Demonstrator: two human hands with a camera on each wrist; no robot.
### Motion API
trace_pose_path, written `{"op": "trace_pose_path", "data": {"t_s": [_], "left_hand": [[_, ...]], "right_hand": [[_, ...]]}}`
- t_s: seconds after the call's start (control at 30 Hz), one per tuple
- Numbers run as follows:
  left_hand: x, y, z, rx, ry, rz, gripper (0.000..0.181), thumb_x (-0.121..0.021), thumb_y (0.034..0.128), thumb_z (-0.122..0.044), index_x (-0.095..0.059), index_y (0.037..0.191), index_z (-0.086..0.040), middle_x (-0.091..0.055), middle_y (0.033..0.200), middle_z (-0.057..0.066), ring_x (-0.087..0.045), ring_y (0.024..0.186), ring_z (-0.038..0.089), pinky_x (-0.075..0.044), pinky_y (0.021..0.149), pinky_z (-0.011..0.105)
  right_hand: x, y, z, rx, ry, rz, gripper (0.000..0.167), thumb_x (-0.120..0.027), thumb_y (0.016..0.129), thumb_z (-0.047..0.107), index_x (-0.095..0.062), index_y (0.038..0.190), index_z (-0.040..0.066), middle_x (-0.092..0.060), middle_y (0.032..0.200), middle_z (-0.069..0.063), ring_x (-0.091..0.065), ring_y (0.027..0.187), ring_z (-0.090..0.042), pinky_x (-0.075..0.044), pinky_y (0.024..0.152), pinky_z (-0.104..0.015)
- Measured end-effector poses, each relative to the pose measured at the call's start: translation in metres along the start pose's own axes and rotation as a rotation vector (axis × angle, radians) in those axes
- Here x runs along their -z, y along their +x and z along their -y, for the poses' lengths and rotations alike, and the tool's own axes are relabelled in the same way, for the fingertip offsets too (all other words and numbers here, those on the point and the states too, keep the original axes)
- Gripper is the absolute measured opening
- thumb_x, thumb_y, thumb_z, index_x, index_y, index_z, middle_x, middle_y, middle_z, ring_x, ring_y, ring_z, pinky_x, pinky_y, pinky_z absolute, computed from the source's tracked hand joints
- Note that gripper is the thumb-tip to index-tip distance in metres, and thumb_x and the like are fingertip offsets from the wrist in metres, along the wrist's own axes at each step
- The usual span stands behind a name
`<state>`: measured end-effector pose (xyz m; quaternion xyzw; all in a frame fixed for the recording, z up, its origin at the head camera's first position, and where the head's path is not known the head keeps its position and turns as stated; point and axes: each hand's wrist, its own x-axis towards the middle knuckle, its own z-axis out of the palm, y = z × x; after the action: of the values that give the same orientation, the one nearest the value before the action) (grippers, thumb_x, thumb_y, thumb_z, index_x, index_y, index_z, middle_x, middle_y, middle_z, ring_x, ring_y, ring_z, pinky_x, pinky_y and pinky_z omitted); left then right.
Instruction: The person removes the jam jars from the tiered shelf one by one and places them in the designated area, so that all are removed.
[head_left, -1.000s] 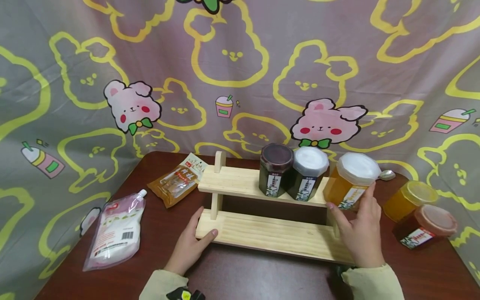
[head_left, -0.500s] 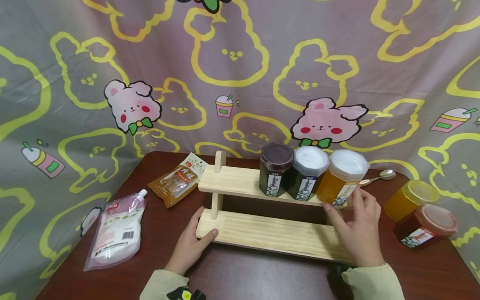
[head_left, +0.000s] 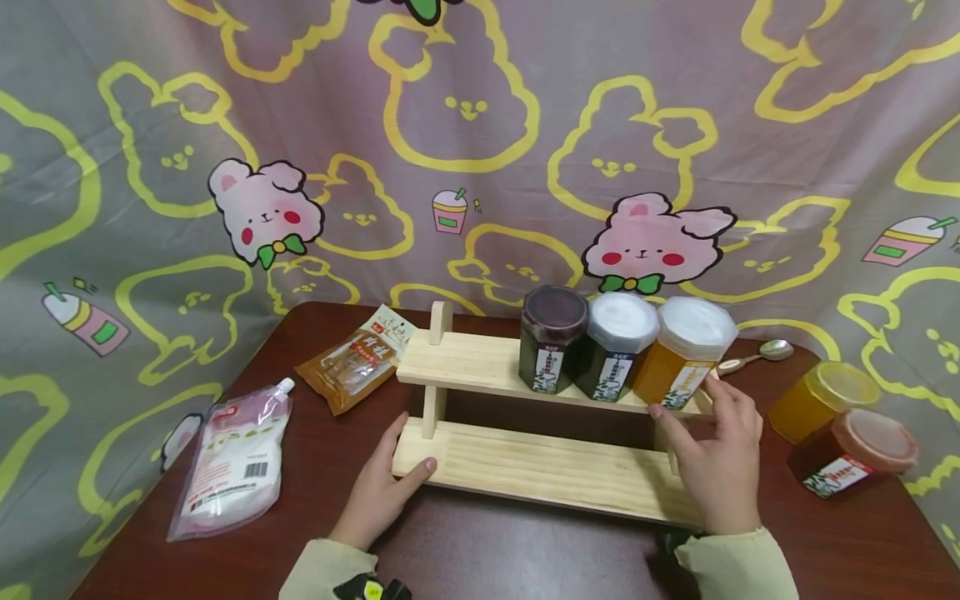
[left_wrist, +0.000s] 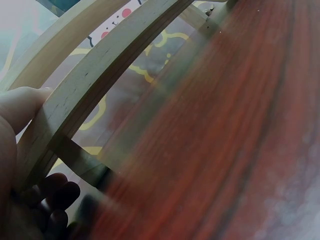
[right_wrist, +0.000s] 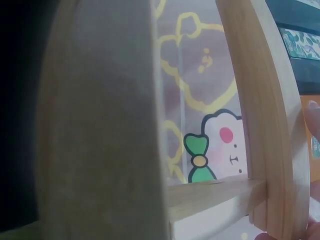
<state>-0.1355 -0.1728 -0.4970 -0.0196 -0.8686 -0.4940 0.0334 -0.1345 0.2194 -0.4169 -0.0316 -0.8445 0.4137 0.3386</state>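
Observation:
In the head view, a two-tier wooden rack (head_left: 555,467) stands on the table. Its upper shelf carries a dark jar with a brown lid (head_left: 553,342), a dark jar with a white lid (head_left: 618,346) and an amber jar with a white lid (head_left: 682,354), side by side. My left hand (head_left: 382,492) grips the lower shelf's left end, thumb on top; the left wrist view shows fingers curled beneath the wood (left_wrist: 95,65). My right hand (head_left: 720,467) holds the amber jar low down, thumb at its front and fingers at its right side.
Right of the rack lie a yellow jar (head_left: 825,400), a red-brown jar (head_left: 855,454) and a metal spoon (head_left: 772,350). On the left are a white spouted pouch (head_left: 236,462) and a brown packet (head_left: 356,362). A patterned curtain (head_left: 480,150) hangs behind the table.
The amber jar has moved left and back on the upper shelf, up against the white-lidded dark jar, with my right hand following. My left hand has stayed on the rack.

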Motion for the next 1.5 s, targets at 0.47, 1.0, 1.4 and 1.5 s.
{"op": "trace_pose_path", "data": {"t_s": [0.47, 1.0, 1.4, 1.5], "left_hand": [[-0.001, -0.001, 0.002, -0.017, 0.006, -0.012, 0.089, -0.078, 0.0884, -0.038, -0.030, 0.157, -0.008, -0.041, 0.155, 0.019, -0.040, 0.140, 0.037, -0.033, 0.112, 0.058], [-0.001, 0.000, 0.002, -0.008, 0.008, -0.007, 0.089, -0.077, 0.0885, -0.040, -0.029, 0.157, -0.009, -0.041, 0.155, 0.019, -0.040, 0.140, 0.036, -0.033, 0.111, 0.058], [0.000, 0.000, 0.000, -0.002, 0.005, -0.001, 0.089, -0.077, 0.0888, -0.040, -0.029, 0.158, -0.009, -0.040, 0.156, 0.018, -0.038, 0.142, 0.036, -0.031, 0.112, 0.059], [0.000, 0.000, -0.001, 0.001, 0.006, -0.001, 0.089, -0.077, 0.0888, -0.039, -0.029, 0.158, -0.009, -0.039, 0.156, 0.018, -0.038, 0.142, 0.036, -0.031, 0.113, 0.059]], "right_hand": [[0.014, 0.010, -0.012, 0.052, -0.066, 0.047, 0.063, -0.092, 0.065, -0.002, -0.066, 0.123, -0.003, -0.061, 0.126, -0.020, -0.045, 0.117, -0.037, -0.029, 0.092, -0.026], [0.042, 0.019, -0.019, -0.128, -0.184, 0.105, 0.042, -0.084, 0.085, 0.022, -0.071, 0.121, 0.007, -0.063, 0.122, -0.003, -0.047, 0.099, 0.002, -0.036, 0.078, -0.010], [0.063, 0.027, -0.036, -0.256, -0.176, -0.126, 0.042, -0.082, 0.086, 0.022, -0.071, 0.126, 0.015, -0.065, 0.126, 0.008, -0.044, 0.102, 0.012, -0.033, 0.082, -0.010], [0.066, 0.028, -0.041, -0.301, -0.153, -0.193, 0.044, -0.079, 0.088, 0.022, -0.069, 0.130, 0.016, -0.062, 0.129, 0.010, -0.047, 0.106, 0.010, -0.036, 0.087, -0.008]]}}
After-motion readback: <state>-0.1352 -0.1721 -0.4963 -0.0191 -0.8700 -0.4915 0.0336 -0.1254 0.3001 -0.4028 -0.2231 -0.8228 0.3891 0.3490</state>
